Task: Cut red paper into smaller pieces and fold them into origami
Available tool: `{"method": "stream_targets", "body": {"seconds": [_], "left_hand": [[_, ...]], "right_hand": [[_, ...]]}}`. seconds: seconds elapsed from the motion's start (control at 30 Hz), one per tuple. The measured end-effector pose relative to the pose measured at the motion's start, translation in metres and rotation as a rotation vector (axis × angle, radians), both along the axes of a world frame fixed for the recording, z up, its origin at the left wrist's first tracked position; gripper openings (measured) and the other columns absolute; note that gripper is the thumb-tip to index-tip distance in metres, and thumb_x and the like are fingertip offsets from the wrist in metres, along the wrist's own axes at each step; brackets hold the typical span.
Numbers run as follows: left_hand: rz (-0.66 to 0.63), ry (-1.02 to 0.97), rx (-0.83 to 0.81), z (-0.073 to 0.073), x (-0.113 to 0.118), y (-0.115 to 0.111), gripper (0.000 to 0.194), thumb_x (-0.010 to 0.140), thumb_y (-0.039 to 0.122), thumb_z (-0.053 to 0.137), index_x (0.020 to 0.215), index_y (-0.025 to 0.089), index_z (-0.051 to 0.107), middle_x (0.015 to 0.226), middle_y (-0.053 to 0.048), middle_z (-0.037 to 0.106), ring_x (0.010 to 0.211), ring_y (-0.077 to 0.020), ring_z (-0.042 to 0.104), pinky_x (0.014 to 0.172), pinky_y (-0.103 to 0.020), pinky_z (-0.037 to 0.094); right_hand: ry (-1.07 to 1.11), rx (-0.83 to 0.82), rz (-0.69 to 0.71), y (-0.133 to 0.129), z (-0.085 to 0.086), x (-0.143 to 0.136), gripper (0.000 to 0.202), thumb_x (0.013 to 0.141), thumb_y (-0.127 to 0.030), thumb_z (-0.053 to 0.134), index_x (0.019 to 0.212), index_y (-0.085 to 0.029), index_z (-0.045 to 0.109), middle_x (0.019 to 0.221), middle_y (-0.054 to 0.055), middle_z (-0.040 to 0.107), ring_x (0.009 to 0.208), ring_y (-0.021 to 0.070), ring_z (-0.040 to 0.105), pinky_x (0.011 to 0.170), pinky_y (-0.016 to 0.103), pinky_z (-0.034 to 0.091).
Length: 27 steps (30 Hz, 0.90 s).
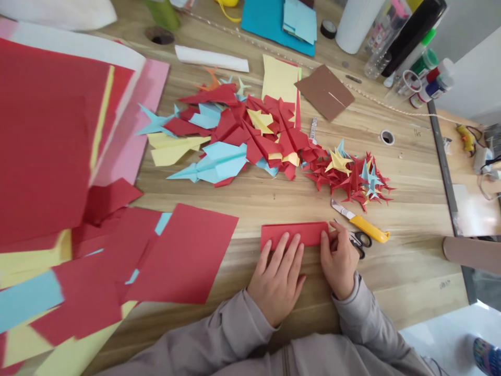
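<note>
A sheet of red paper (313,235), folded into a long strip, lies on the wooden table in front of me. My left hand (277,277) rests flat on it with the fingers stretched out over the near side. At the strip's right end, my right hand (340,256) has its thumb and bent fingers closed on the paper's edge. Just beyond my right hand lie a yellow utility knife (368,227) with its blade out and black-handled scissors (360,241), partly hidden by the hand.
Folded red, blue and yellow paper planes (250,130) and small paper stars (352,180) are heaped beyond my hands. Loose red sheets (188,256) spread at the left. A brown paper square (324,93), a tape roll (387,137) and bottles (432,86) stand farther back.
</note>
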<state>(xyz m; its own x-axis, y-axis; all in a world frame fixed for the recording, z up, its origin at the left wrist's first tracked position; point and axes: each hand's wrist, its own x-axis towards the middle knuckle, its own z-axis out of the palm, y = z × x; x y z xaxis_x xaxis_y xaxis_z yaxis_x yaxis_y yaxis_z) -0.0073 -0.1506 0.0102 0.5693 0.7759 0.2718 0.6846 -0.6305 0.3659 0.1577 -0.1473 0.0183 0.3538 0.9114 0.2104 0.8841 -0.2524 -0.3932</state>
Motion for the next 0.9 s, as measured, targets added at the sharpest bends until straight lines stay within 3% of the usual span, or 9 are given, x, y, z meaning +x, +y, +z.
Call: {"method": "stream_targets", "body": {"seconds": [0.1,0.9], "left_hand": [[-0.006,0.018,-0.046,-0.0007,-0.0007,0.0013,0.053,0.091,0.038,0.05,0.133,0.005,0.056,0.144,-0.02,0.049,0.137,-0.038,0.039,0.116,-0.054,0.019],[-0.026,0.073,-0.078,0.0031,-0.0016,0.0034,0.058,0.091,0.043,0.05,0.136,0.007,0.052,0.146,-0.019,0.047,0.139,-0.0386,0.035,0.116,-0.058,0.014]], "right_hand": [[0.012,-0.002,-0.011,0.0001,0.0002,-0.0004,0.029,0.095,-0.037,0.048,0.11,-0.015,0.059,0.071,0.001,0.067,0.053,0.0124,0.058,0.053,0.025,0.044],[0.073,-0.047,-0.023,-0.0027,0.0055,0.0009,0.031,0.092,-0.038,0.051,0.111,-0.014,0.06,0.071,0.001,0.066,0.053,0.013,0.057,0.053,0.025,0.044]]}}
